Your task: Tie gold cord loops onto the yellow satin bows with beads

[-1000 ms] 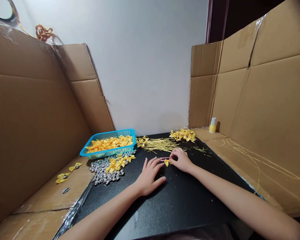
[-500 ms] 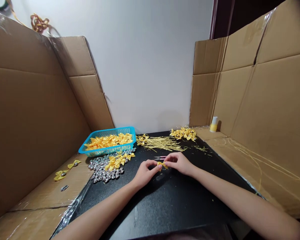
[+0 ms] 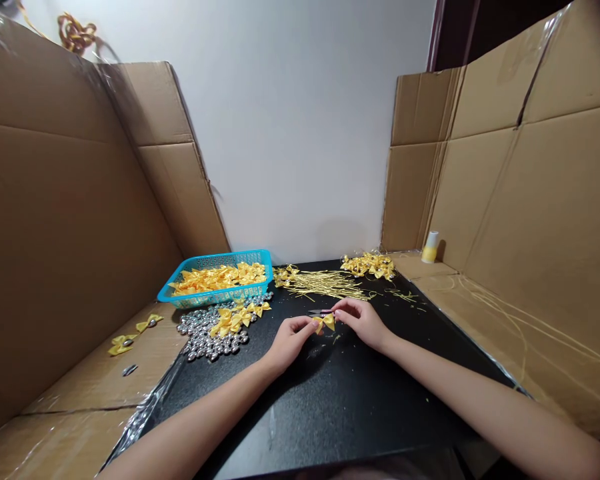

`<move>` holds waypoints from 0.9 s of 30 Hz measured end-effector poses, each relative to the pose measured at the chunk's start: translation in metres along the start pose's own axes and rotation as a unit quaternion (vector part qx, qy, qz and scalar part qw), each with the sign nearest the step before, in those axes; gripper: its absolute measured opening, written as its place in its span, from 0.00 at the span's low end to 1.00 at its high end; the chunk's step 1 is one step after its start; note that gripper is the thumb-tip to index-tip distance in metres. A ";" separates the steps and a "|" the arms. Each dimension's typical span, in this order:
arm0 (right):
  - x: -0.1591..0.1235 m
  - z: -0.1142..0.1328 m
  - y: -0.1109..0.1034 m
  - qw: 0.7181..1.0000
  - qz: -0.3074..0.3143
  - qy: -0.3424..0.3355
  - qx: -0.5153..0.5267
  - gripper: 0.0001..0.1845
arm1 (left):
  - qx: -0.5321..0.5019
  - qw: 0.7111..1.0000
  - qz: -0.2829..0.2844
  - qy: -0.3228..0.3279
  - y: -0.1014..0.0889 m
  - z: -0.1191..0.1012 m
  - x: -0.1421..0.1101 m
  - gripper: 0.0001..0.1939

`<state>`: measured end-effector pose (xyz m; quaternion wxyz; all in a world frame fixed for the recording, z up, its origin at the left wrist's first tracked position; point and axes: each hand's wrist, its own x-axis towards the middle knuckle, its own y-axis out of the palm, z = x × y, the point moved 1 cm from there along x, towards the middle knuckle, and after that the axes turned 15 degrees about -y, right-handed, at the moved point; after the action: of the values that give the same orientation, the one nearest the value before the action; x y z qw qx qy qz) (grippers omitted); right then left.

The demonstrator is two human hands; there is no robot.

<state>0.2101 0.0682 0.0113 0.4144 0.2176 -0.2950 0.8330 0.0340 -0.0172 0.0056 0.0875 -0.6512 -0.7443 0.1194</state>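
Between the thumb and fingers of my left hand (image 3: 294,339) is a small yellow ribbon bow (image 3: 326,324), held just above the black tabletop. My right hand (image 3: 363,321) is pinched close at the bow's right side; whatever lies between its fingertips is too small to make out. Just behind the bow, partly covered by my right fingers, lie thread snips (image 3: 320,311) with a pinkish handle. To the left, silver beads (image 3: 205,339) are spread over the table, with several yellow bows (image 3: 234,320) on top of them.
A blue basket (image 3: 164,293) of yellow bows stands at the back left. Beyond my hands lie gold twist ties (image 3: 330,284) and a pile of beaded bows (image 3: 369,265). A thread spool (image 3: 431,247) stands at right. Cardboard walls (image 3: 530,200) flank both sides.
The bow has turned and shows more of its loops beside my left fingertips. My right fingers have shifted slightly up and away from it. The view has tilted slightly.
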 end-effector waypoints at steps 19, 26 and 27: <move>-0.002 0.012 -0.006 0.960 0.045 -0.193 -0.196 0.05 | 0.115 0.989 -0.067 0.059 -0.002 0.000 -0.003 0.16; -0.006 0.016 0.005 0.958 0.088 -0.198 -0.190 0.04 | 0.190 0.970 -0.081 0.126 0.000 -0.009 -0.009 0.09; -0.006 0.016 0.005 0.957 0.088 -0.200 -0.193 0.04 | 0.215 0.963 -0.088 0.139 0.000 -0.010 -0.010 0.09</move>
<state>0.2112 0.0518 0.0183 0.3064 0.2689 -0.5451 0.7326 0.0381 -0.0270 0.0155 0.3380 -0.5594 -0.7360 0.1766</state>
